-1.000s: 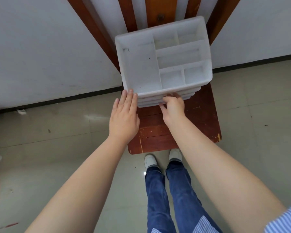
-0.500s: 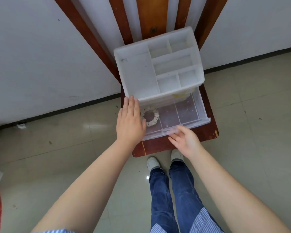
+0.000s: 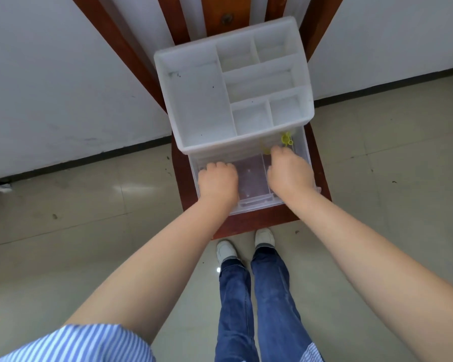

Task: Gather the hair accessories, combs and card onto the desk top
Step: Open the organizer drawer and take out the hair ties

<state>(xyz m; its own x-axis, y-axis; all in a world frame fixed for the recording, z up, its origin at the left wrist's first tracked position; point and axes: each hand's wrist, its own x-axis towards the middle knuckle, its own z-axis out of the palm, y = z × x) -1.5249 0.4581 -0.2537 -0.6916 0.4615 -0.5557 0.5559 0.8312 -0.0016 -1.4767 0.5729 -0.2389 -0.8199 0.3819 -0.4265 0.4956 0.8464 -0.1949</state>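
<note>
A white plastic organizer (image 3: 194, 100) with empty top compartments stands on a red-brown wooden chair (image 3: 256, 223). Its clear top drawer (image 3: 249, 173) is pulled out toward me. My left hand (image 3: 217, 181) is down in the drawer's left compartment with its fingers curled shut where a white scrunchie lay, and the scrunchie is hidden under it. My right hand (image 3: 289, 173) reaches into the right compartment, its fingertips just short of a yellow hair clip (image 3: 286, 139) at the back. The right fingers are hidden beneath the palm. No combs or card show.
The chair's back slats (image 3: 110, 40) rise against a white wall behind the organizer. Beige tiled floor (image 3: 89, 231) surrounds the chair. My feet in white shoes (image 3: 226, 250) stand just before the seat's front edge.
The drawer went from shut to pulled out. My left hand moved from the organizer's edge down onto the scrunchie. My right hand let go of the drawer front and reached inside toward the yellow clip.
</note>
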